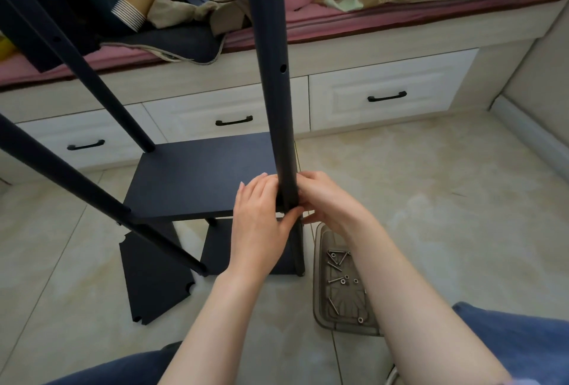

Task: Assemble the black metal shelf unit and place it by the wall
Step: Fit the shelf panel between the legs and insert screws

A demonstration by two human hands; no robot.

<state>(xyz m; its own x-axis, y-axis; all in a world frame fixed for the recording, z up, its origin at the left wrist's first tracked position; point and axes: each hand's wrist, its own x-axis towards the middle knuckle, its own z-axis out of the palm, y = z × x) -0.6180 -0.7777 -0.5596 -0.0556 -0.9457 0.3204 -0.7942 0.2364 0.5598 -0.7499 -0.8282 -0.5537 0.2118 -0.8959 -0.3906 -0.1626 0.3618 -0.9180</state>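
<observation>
The shelf unit (203, 175) stands half-built on the floor (431, 199), just in front of a row of white drawers (385, 88). It has an upper board (172, 196) and a lower board (218, 249), with black poles going up from the corners. The near pole (274, 92) stands upright at the front right corner of the upper board and has small holes in its side.

Both hands are together at this corner. The left hand (261, 224) lies on the board edge, its fingers against the pole and its thumb at the front of it. The right hand (329, 199) curls around the pole from the other side.

One loose board (151, 276) lies flat on the floor at the left, partly under the unit. At the right, beside the unit, a tray (318, 292) holds screws (335, 264) and nuts. Above the drawers there is a pink cushion (338, 21) with clothes (184, 11) on it.
</observation>
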